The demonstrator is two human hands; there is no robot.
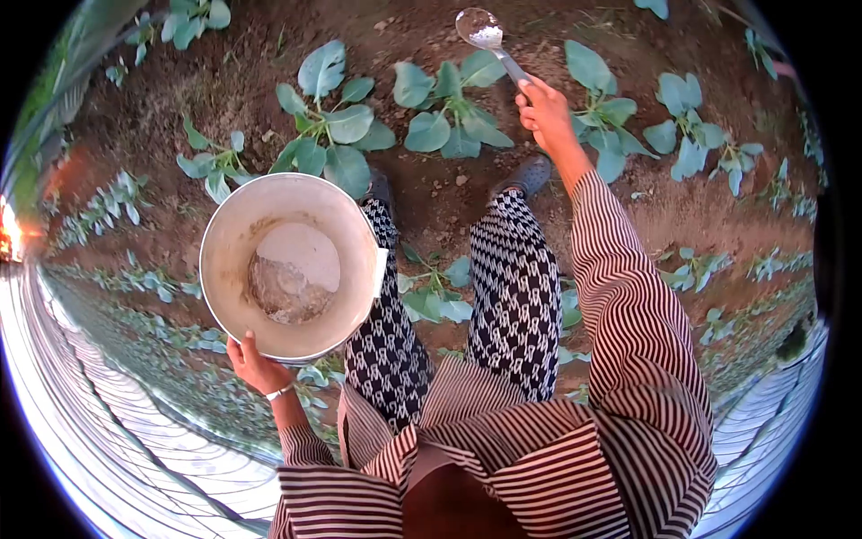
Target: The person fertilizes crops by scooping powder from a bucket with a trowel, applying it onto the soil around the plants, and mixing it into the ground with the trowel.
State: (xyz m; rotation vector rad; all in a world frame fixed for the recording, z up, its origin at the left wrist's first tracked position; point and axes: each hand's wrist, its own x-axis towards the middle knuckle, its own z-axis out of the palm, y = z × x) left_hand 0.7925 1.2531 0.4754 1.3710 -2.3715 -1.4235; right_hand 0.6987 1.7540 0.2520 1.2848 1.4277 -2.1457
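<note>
My left hand (pixel 260 364) grips the lower rim of a large pale metal pot (pixel 220 260), with the thumb over the edge. Inside, on the pot's bottom, lies a whitish, grainy material (pixel 294 269). My right hand (pixel 544 115) is closed on the handle of a metal spoon (pixel 510 63), held out ahead at the top of the view. The spoon's bowl carries some white and brownish matter. Below the spoon are leafy green plants (pixel 460 112) and brown soil; the spoon is beside the leaves.
More leafy plants (pixel 691 135) stand in rows across the soil (pixel 395 36). My two shoes (pixel 530 175) are on the ground between plants. Pale translucent sheeting (pixel 117 431) curves along the lower left, and bright light shows at the far left edge.
</note>
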